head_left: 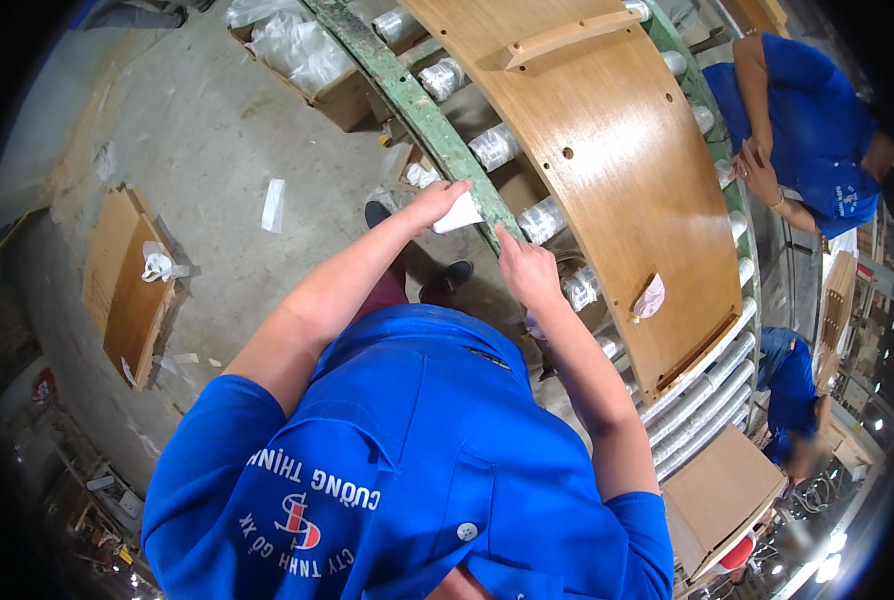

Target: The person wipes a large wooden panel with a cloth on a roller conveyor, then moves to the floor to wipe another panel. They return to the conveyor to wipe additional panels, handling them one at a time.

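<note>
My left hand [435, 205] is closed on a small white sheet [458, 213], held against the inner side of the green conveyor rail [457, 150]. I cannot tell if the sheet is paper or foam. My right hand [529, 268] is at the same rail, just right of the sheet, its fingers curled and one fingertip on the rail's edge. Whatever it may hold is hidden. Beyond the rail a large curved brown wooden panel [607, 190] lies on the rollers, with a pinkish-white crumpled cloth [649, 297] on it and a wooden strip [574, 38] across its far part.
Wrapped rollers [495, 147] run under the panel. Across the conveyor stands a co-worker in blue [807, 120], hands near the panel's edge. A box of clear plastic [302, 55] is at far left; wooden boards [132, 285] lie on the floor. A cardboard box [717, 495] sits at right.
</note>
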